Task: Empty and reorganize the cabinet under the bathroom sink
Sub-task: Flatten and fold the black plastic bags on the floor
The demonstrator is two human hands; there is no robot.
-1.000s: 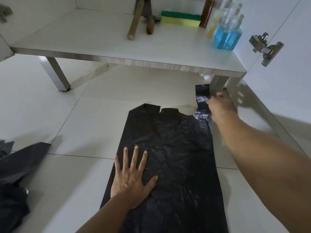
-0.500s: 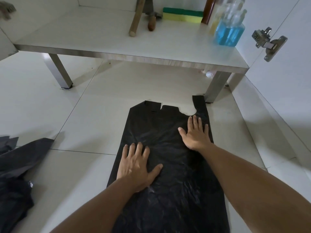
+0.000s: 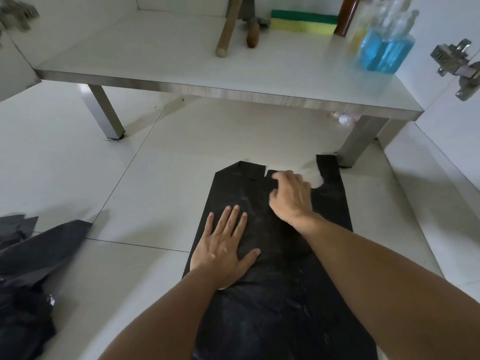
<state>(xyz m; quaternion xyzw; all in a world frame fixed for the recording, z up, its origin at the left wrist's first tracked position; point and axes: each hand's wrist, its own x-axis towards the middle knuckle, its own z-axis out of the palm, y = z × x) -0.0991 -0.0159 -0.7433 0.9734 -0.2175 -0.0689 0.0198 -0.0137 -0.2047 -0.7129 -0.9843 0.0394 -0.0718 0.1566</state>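
A black plastic bag (image 3: 285,294) lies flat on the white tiled floor in front of the open cabinet (image 3: 181,61). My left hand (image 3: 223,250) presses flat on the bag's left half, fingers spread. Further up, my right hand (image 3: 292,196) sits at the bag's top edge between the two handles. Its fingers are curled onto the plastic there, and motion blur hides the fingertips. The bag's right handle (image 3: 327,167) stretches toward the cabinet's right leg (image 3: 355,144).
On the cabinet floor stand a blue liquid bottle (image 3: 384,50), clear and brown bottles, a green-yellow sponge (image 3: 302,24) and two wooden handles (image 3: 228,29). More crumpled black bags (image 3: 28,268) lie at the left. A door hinge (image 3: 457,63) juts out at the right.
My right hand left the bag's right handle, lay flat on the bag, then slid up to the top edge and curled its fingers. My left hand stayed pressed down.
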